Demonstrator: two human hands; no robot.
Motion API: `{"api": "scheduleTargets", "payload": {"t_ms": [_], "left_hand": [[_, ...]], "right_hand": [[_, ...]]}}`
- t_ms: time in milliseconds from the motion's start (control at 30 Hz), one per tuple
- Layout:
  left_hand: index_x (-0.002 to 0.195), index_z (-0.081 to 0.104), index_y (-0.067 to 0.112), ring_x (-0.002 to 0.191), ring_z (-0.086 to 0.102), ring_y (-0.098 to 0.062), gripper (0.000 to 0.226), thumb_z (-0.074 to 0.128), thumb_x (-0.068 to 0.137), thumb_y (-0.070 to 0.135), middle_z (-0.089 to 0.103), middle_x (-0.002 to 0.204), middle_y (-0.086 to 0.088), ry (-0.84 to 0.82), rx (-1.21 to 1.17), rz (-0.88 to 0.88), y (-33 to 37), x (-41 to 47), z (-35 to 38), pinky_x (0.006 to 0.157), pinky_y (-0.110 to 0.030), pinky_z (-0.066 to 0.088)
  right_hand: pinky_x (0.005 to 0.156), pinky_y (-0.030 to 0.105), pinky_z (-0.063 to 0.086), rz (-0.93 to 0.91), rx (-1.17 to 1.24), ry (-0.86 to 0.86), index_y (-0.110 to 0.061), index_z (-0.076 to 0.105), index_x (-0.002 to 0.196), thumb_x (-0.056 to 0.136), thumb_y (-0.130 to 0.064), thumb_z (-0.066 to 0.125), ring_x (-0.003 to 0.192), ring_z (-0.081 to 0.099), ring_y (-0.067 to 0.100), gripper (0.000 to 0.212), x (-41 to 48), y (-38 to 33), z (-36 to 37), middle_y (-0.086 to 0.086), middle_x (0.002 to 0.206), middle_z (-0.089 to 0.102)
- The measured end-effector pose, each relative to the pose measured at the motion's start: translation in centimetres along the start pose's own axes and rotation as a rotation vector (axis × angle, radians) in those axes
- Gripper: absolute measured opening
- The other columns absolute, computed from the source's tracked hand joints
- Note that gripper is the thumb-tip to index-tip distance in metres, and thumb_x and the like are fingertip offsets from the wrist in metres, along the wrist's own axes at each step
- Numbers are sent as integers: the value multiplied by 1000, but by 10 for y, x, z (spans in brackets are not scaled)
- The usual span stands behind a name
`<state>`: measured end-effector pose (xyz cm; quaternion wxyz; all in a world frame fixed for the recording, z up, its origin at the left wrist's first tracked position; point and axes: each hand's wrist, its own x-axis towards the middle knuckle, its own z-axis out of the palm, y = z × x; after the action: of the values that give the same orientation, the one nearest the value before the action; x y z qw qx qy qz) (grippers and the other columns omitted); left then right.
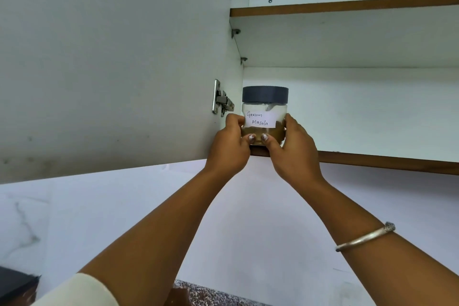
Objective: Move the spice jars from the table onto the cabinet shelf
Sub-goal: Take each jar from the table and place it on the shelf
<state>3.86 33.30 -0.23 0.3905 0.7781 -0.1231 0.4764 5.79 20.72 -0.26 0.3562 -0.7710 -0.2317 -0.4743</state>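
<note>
Both hands raised to the lowest cabinet shelf (387, 163), clasping a single spice jar (264, 117) between them. The left hand (229, 145) curls around the jar's left side and the right hand (293, 146) around its right side; each is closed against the clear wall, with the two thumbs meeting on the lower front, just under the label (260, 119). The jar stands upright at the shelf's front edge, directly above the hands' knuckles; whether its base already rests on the board cannot be told, since the fingers cover it. It carries a dark grey lid (265, 94), a white handwritten label reading "Garam Masala", and brown powder filling its lower part. Just to the left of the left hand sits a metal hinge (222, 102) on the open cabinet door (111, 57). Above the hands a second, higher shelf (347, 6) crosses the cabinet. A silver bangle (365, 237) circles the right forearm, well below the hand.
</note>
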Motion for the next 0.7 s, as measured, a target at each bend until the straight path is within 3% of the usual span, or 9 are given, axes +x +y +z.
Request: {"api": "scheduleTargets", "payload": {"t_ms": [100, 267, 467, 533, 600, 700], "left_hand": [[125, 42, 9, 106, 59, -26, 32, 48, 94, 11, 62, 119, -10, 9, 61, 9, -4, 2, 3, 88, -37, 50], [115, 49, 4, 88, 57, -27, 24, 46, 93, 11, 63, 106, -15, 64, 249, 33, -3, 9, 7, 68, -33, 44], [116, 48, 0, 93, 59, -31, 27, 46, 92, 12, 63, 106, -16, -14, 435, 63, -3, 11, 9, 65, -31, 39], [129, 38, -5, 101, 57, -33, 41, 44, 93, 14, 60, 114, -18, -53, 477, 54, -4, 11, 12, 72, -33, 40], [141, 21, -7, 112, 53, -33, 57, 43, 94, 19, 53, 127, -20, -97, 496, 28, -5, 11, 15, 89, -35, 42], [145, 6, -6, 128, 40, -34, 67, 41, 96, 24, 36, 144, -21, -158, 506, -22, -5, 10, 17, 106, -36, 32]], "right_hand": [[72, 31, 40, 24, -117, -23, -11, 47, 118, 90, -34, 57, 100, 57, 27, 38, 7, 1, 6, 7, 113, 60], [74, 39, 47, 41, -211, -79, -7, 45, 112, 91, -35, 53, 93, 60, 32, 36, 15, -2, 12, 10, 104, 63], [78, 38, 37, 41, -353, -90, -6, 43, 109, 93, -37, 46, 94, 60, 33, 35, 17, -4, 19, 11, 101, 65], [75, 37, 28, 51, -390, -104, -7, 44, 109, 93, -39, 44, 95, 59, 33, 36, 19, -6, 21, 9, 100, 65], [75, 37, 23, 49, -432, -129, -9, 45, 111, 94, -41, 41, 96, 59, 32, 37, 18, -6, 22, 8, 99, 65], [75, 37, 22, 39, -481, -172, -10, 44, 118, 95, -43, 36, 101, 56, 31, 41, 19, -6, 22, 8, 102, 65]]}}
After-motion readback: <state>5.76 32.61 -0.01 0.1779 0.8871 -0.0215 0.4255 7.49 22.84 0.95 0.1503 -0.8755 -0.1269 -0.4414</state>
